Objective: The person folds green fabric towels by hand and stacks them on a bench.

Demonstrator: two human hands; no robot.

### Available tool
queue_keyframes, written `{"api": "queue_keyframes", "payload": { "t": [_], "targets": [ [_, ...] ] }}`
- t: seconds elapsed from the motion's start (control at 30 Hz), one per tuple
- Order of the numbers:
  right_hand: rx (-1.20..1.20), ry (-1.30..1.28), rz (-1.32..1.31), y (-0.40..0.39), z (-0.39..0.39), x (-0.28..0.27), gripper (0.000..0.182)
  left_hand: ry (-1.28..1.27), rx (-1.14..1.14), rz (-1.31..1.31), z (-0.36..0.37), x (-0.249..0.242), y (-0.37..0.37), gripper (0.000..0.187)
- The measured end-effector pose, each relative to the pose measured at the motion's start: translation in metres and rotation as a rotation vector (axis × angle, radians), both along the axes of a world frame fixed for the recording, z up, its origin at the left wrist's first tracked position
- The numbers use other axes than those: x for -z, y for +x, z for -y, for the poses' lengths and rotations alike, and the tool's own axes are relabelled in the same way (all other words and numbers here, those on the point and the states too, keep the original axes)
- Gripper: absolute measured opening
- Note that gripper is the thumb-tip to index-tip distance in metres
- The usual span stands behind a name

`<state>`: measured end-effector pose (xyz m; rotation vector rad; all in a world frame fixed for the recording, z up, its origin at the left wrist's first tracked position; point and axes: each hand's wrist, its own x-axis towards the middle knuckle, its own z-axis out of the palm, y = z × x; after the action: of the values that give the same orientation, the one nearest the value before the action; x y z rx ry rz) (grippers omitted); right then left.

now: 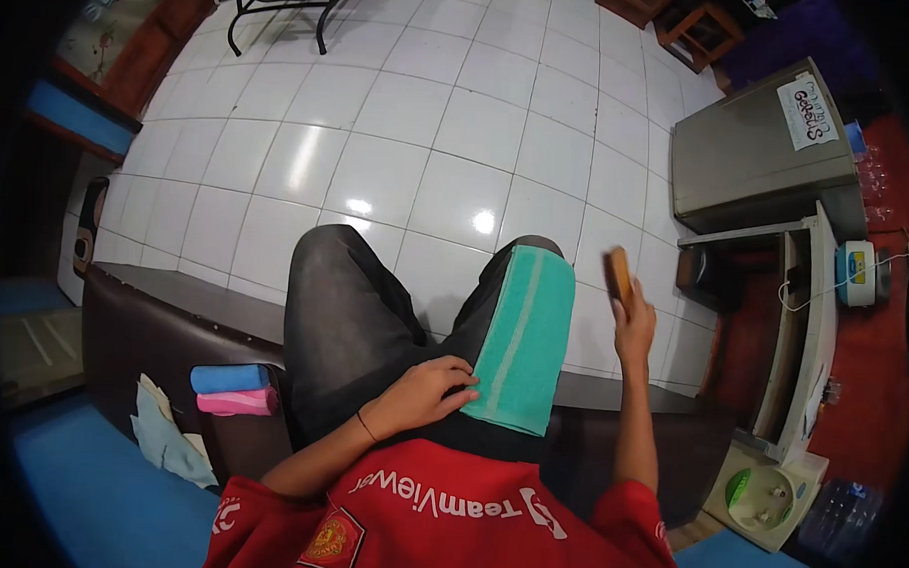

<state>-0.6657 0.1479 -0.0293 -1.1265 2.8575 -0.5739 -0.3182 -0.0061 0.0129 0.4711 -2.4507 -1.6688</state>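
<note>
A green towel [525,332] with a paler stripe lies flat along my right thigh. My left hand [433,391] rests on my lap, its fingers stretched out and touching the towel's near left edge. Out to the right of my knee, my right hand [634,325] is closed around the end of a wooden brush [621,274]. The brush is held upright in the air, apart from the towel, with a dark, blurred side facing left that looks like bristles.
I sit on a dark brown couch [183,320]. On it, left of me, are rolled blue [229,378] and pink [238,402] towels, near pale cloths [169,439]. A small fridge [759,154], a shelf [803,336] and a water dispenser [768,490] stand to the right.
</note>
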Motion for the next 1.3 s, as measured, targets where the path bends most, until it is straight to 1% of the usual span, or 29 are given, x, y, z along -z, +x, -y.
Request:
{"api": "queue_keyframes", "payload": {
  "t": [0.03,0.07,0.1,0.17,0.2,0.3,0.33,0.37,0.4,0.47,0.5,0.53,0.57,0.6,0.63,0.7,0.73,0.8,0.83,0.9,0.93,0.97,1.0,1.03,1.1,1.13,1.17,1.23,1.3],
  "targets": [
    [0.055,-0.041,-0.025,0.006,-0.026,-0.005,0.048,0.045,-0.007,0.023,0.003,-0.001,-0.002,0.022],
    [0.118,-0.019,-0.069,0.012,-0.055,-0.008,0.049,-0.019,-0.012,-0.043,0.003,0.013,-0.003,0.025],
    [0.183,0.003,-0.111,0.018,-0.086,-0.011,0.049,-0.009,-0.007,-0.043,0.005,0.013,-0.008,0.025],
    [0.350,0.052,-0.181,0.033,-0.153,-0.019,0.047,0.156,-0.128,0.112,0.010,0.008,-0.024,0.033],
    [0.425,0.062,-0.261,0.049,-0.178,-0.024,0.046,0.134,-0.163,0.053,0.009,0.026,-0.033,0.045],
    [0.658,0.118,-0.430,0.095,-0.246,-0.031,0.045,0.206,-0.163,0.143,0.021,0.036,-0.069,0.053],
    [0.726,0.199,-0.462,0.112,-0.262,-0.032,0.046,0.209,-0.153,0.139,0.023,0.042,-0.080,0.053],
    [0.792,0.280,-0.492,0.126,-0.276,-0.033,0.046,0.130,-0.161,0.119,0.023,0.050,-0.090,0.054],
    [0.796,0.283,-0.494,0.136,-0.292,-0.031,0.046,0.049,-0.172,0.099,0.024,0.057,-0.098,0.055],
    [0.832,0.369,-0.248,0.151,-0.318,-0.023,0.046,0.040,-0.198,0.079,0.022,0.072,-0.109,0.054],
    [0.833,0.377,-0.249,0.152,-0.326,-0.016,0.046,0.029,-0.232,0.058,0.020,0.073,-0.111,0.054],
    [0.814,0.299,-0.213,0.152,-0.334,-0.009,0.047,0.038,-0.232,0.063,0.019,0.074,-0.110,0.054],
    [0.792,0.218,-0.176,0.153,-0.339,-0.007,0.048,0.148,-0.246,0.088,0.020,0.068,-0.107,0.051],
    [0.859,0.262,-0.033,0.150,-0.326,-0.017,0.048,0.256,-0.261,0.112,0.023,0.064,-0.103,0.050],
    [0.856,0.266,-0.030,0.145,-0.317,-0.025,0.048,0.258,-0.265,0.116,0.024,0.062,-0.100,0.050],
    [0.991,0.452,0.151,0.133,-0.299,-0.037,0.052,0.329,-0.227,0.042,0.027,0.058,-0.093,0.045],
    [0.986,0.452,0.151,0.132,-0.287,-0.044,0.052,0.329,-0.232,0.042,0.030,0.057,-0.091,0.045],
    [0.953,0.484,-0.091,0.132,-0.260,-0.051,0.054,0.196,-0.124,0.027,0.035,0.056,-0.089,0.044],
    [0.950,0.482,-0.092,0.127,-0.253,-0.049,0.054,0.193,-0.128,0.025,0.036,0.059,-0.086,0.044],
    [0.485,-0.037,-0.161,0.119,-0.239,-0.046,0.055,-0.045,-0.030,-0.053,0.036,0.068,-0.082,0.048],
    [0.450,-0.134,0.074,0.122,-0.215,-0.051,0.054,-0.045,-0.026,-0.051,0.036,0.066,-0.076,0.048],
    [0.413,-0.233,0.306,0.131,-0.182,-0.059,0.053,-0.203,0.044,-0.042,0.034,0.062,-0.068,0.051],
    [0.220,-0.194,0.369,0.141,-0.154,-0.066,0.054,-0.361,0.115,-0.036,0.031,0.056,-0.064,0.053],
    [0.025,-0.156,0.428,0.153,-0.128,-0.072,0.055,-0.362,0.121,-0.039,0.026,0.051,-0.060,0.053],
    [-0.186,-0.177,0.624,0.183,-0.083,-0.081,0.050,-0.500,0.116,0.006,0.020,0.037,-0.048,0.055],
    [-0.192,-0.145,0.564,0.199,-0.071,-0.076,0.047,-0.424,0.151,0.058,0.019,0.027,-0.041,0.057],
    [-0.196,-0.112,0.504,0.209,-0.064,-0.071,0.045,-0.426,0.149,0.062,0.019,0.020,-0.034,0.057],
    [-0.188,-0.155,0.524,0.207,-0.061,-0.067,0.042,-0.397,0.219,-0.023,0.022,0.011,-0.021,0.059],
    [-0.084,-0.265,0.528,0.202,-0.063,-0.068,0.044,-0.366,0.243,-0.008,0.023,0.010,-0.015,0.060]
  ]
}}
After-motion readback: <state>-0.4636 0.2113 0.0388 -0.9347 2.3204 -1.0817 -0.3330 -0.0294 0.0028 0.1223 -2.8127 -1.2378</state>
